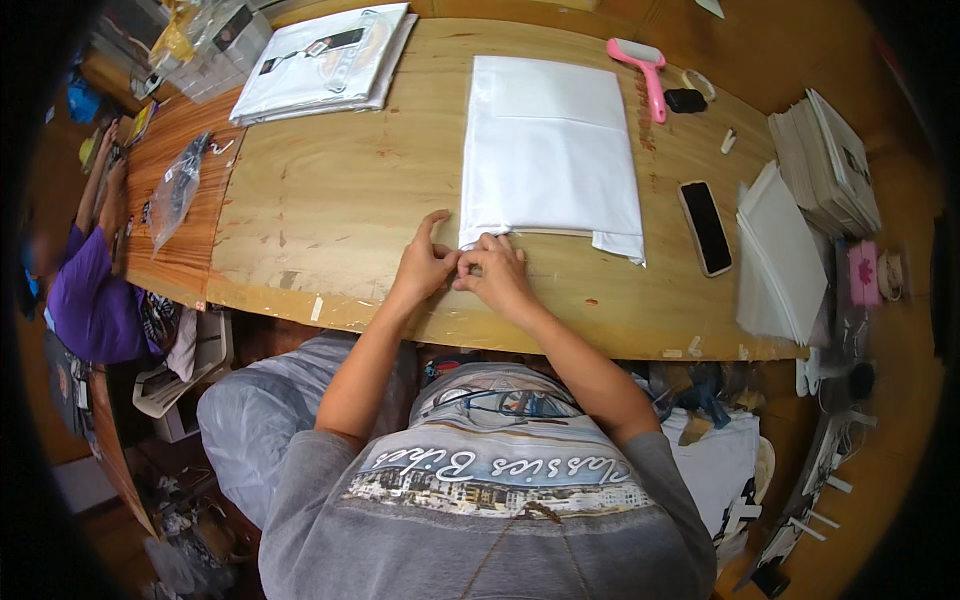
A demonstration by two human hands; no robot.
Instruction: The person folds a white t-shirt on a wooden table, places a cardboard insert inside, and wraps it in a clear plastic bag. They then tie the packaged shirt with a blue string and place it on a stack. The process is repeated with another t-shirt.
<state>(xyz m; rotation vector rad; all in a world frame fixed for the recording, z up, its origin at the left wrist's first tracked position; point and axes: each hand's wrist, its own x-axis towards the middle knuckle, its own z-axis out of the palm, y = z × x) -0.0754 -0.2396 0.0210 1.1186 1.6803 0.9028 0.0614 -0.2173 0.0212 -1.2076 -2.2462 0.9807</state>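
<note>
A white folded garment lies flat on the wooden table in front of me, its near left corner at my fingertips. The edge of a thin tan board shows under its near side, and a flap of cloth hangs out at the near right corner. My left hand is at that left corner, thumb and fingers pinched together while the index finger sticks up. Right beside it, my right hand is closed in a pinch, with its upper fingers touching the cloth. Exactly what lies between the fingertips is partly hidden.
A stack of folded white garments sits far left. To the right are a pink lint roller, a tape roll, a phone, clear bags and stacked boards. A person in purple works at left.
</note>
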